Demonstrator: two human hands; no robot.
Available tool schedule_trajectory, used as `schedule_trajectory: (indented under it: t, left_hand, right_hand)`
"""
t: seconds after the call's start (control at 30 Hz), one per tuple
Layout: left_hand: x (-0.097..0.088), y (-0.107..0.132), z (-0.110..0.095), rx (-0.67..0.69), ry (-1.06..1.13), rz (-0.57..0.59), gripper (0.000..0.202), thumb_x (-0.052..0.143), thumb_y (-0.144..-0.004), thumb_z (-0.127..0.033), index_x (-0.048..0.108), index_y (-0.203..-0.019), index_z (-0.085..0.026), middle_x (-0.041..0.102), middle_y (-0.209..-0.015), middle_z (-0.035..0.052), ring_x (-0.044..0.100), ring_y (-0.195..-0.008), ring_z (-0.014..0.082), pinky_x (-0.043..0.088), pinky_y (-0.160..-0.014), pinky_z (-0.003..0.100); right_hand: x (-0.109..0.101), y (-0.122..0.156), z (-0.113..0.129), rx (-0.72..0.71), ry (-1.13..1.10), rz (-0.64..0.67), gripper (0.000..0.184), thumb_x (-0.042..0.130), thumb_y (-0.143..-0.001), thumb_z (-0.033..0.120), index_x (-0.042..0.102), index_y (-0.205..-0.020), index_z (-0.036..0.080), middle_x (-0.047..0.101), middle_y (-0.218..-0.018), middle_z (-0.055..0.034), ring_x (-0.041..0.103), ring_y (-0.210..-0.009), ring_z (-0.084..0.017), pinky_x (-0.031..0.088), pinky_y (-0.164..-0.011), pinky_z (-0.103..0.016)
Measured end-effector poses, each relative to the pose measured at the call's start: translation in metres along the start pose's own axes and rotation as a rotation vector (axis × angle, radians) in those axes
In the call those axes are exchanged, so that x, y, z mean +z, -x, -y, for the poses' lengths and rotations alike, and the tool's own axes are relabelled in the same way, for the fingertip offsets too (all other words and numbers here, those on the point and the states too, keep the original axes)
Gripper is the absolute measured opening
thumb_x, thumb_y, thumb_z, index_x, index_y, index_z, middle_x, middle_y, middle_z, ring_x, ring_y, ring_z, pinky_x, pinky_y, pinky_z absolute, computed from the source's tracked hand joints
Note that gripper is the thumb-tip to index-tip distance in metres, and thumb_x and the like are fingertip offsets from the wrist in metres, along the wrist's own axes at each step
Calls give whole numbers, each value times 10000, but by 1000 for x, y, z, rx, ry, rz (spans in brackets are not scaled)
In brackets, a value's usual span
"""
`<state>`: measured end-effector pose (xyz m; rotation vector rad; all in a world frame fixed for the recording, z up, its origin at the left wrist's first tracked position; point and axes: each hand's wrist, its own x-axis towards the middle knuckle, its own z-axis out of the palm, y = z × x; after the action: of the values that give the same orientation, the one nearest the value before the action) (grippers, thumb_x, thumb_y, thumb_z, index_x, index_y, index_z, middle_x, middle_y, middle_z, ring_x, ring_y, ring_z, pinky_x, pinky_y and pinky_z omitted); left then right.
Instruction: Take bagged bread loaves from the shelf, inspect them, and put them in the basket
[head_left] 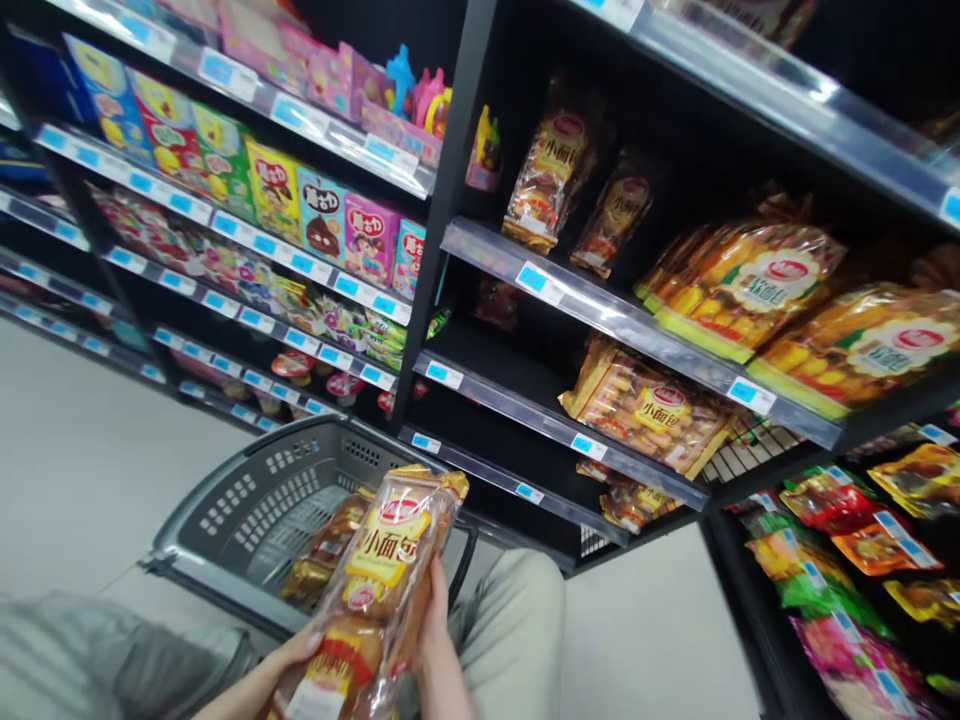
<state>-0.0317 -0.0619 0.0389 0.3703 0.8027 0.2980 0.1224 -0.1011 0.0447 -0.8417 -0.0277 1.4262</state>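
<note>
A long clear bag of bread rolls [367,590] with a yellow and red label is held upright and tilted over my lap. My left hand [292,650] grips its lower left side; part of the fingers is behind the bag. On the right side, my right hand [435,615] wraps round the same bag, with its fingertips mostly hidden. Just beyond is a grey shopping basket [225,480] on the floor, and inside it lies another bread bag [330,545], partly covered by the held one.
A dark shelf rack [517,400] stands ahead, bearing small bread packets [551,170], large bread bags [757,275] and a wide bread bag [652,400]. Colourful snack boxes [322,215] line the left shelves. Bagged snacks [825,500] fill a rack at right. Pale floor [637,640] lies between.
</note>
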Motion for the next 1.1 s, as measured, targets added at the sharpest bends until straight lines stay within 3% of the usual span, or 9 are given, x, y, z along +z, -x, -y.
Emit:
schedule_trajectory:
  t: [0.13,0.37,0.63,0.83,0.93,1.1]
  left_hand:
    - [-1,-4,-10,-18,17,57,1107,850,-442,-341,307,-1386,-143,732,-866,92,667,-840,346,531,-788,409]
    - [9,3,-13,-40,18,27,1032,829,-500,-273,300,-1384,-210,729,-906,69,682,-762,331,543,-754,426]
    - [21,7,-14,-8,10,-111,1199,872,-356,-337,294,-1396,-194,723,-928,74,665,-854,344,563,-706,366]
    - [21,6,-14,-1,25,-146,1123,871,-352,-300,379,-1355,-185,720,-940,68,628,-963,358,563,-764,369]
    - [11,2,-13,-35,1,-129,1074,861,-384,-300,387,-1344,-203,729,-895,64,650,-895,366,567,-735,400]
    - [-2,-4,-12,-86,-22,-94,1059,848,-447,-287,331,-1365,-184,731,-886,74,682,-620,307,568,-681,406]
  right_hand:
    - [-4,-9,-2,-21,-50,-41,586,503,-684,598,645,-1043,156,652,-1112,-80,606,-1010,-259,505,-778,-401]
    - [-7,-15,-4,-69,-122,-77,513,556,-682,530,655,-1017,155,667,-1087,-65,609,-1017,-248,517,-767,-374]
    - [-6,-13,-3,-49,-122,-79,535,540,-699,541,636,-1052,150,662,-1098,-60,612,-1011,-234,524,-746,-352]
    - [-3,-13,-2,-42,-165,-70,512,542,-707,524,649,-1024,137,681,-1050,-62,623,-984,-232,515,-772,-357]
    - [-3,-14,-3,-41,-167,-68,494,534,-714,519,654,-1012,143,682,-1046,-62,622,-982,-231,517,-770,-364]
    - [-4,-14,-3,-41,-168,-89,508,519,-731,521,638,-1046,140,670,-1074,-68,621,-982,-232,514,-778,-372]
